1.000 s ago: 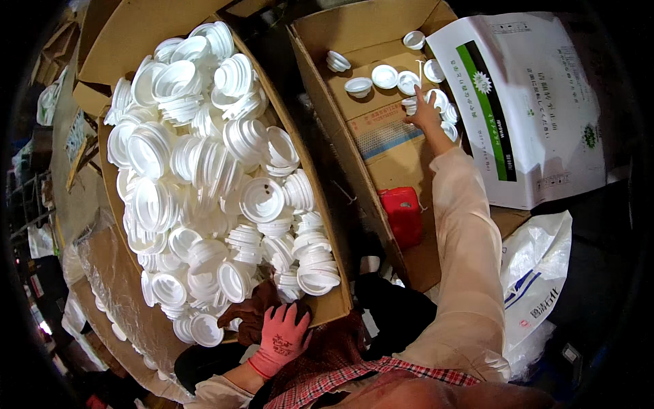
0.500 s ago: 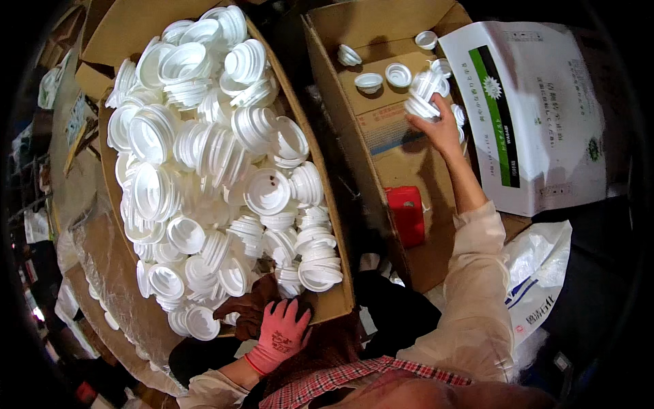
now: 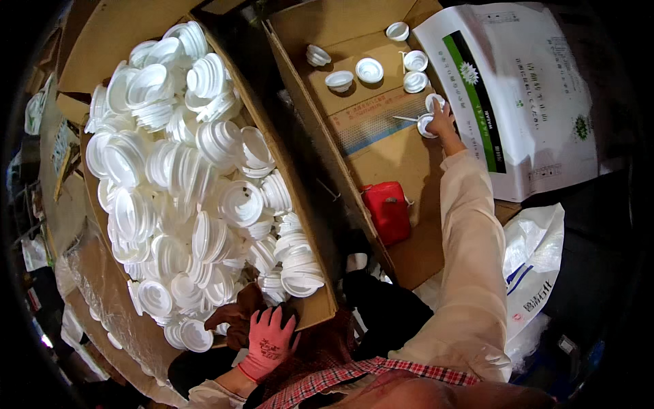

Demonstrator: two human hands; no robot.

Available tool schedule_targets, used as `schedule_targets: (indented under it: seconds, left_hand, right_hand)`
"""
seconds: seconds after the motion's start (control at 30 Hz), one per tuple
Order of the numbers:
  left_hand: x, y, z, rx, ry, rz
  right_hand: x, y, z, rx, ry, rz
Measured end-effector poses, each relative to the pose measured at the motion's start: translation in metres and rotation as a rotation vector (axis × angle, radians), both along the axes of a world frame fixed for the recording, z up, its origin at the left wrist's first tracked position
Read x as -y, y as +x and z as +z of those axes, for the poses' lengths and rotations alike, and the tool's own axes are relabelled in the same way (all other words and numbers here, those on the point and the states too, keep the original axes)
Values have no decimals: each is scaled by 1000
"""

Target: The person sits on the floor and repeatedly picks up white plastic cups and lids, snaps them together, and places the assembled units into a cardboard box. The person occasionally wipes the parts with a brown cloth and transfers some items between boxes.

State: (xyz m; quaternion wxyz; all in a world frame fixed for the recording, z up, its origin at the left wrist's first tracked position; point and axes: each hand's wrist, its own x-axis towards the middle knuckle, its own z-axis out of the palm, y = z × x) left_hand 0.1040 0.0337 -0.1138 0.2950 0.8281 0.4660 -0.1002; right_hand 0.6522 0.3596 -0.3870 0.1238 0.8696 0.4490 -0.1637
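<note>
My right hand (image 3: 441, 117) reaches far into a shallow cardboard box (image 3: 409, 252) and grips a small white cup (image 3: 426, 126) set down against the box's right wall. Several more small white cups (image 3: 370, 69) stand apart along the far end of that box. My left hand (image 3: 269, 341), in a pink glove, lies flat with spread fingers at the near corner of a large cardboard box (image 3: 320, 310). That box is heaped with stacks of white plastic lids (image 3: 204, 191). A brown scrap lies just left of the glove.
A red plastic container (image 3: 386, 211) lies in the shallow box near my right forearm. A big white printed sack with a green stripe (image 3: 518, 95) lies to the right, and a white plastic bag (image 3: 535, 266) below it. Clear plastic sheeting and clutter line the left side.
My right hand carried white cups from mid-air down and right to the box floor by its right wall. The gloved left hand stayed at the big box's corner.
</note>
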Motion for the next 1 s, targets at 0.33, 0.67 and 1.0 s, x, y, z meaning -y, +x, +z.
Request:
schedule_targets:
  seconds: [0.33, 0.67, 1.0]
  left_hand:
    - [7, -12, -10, -50, 26, -128]
    - [0, -3, -3, -10, 27, -47]
    - [7, -6, -3, -6, -31, 0]
  right_hand:
    - [-6, 41, -46, -153, 259, 326]
    - [30, -145, 198, -1167, 852, 402]
    - [-83, -182, 78, -582, 292, 455]
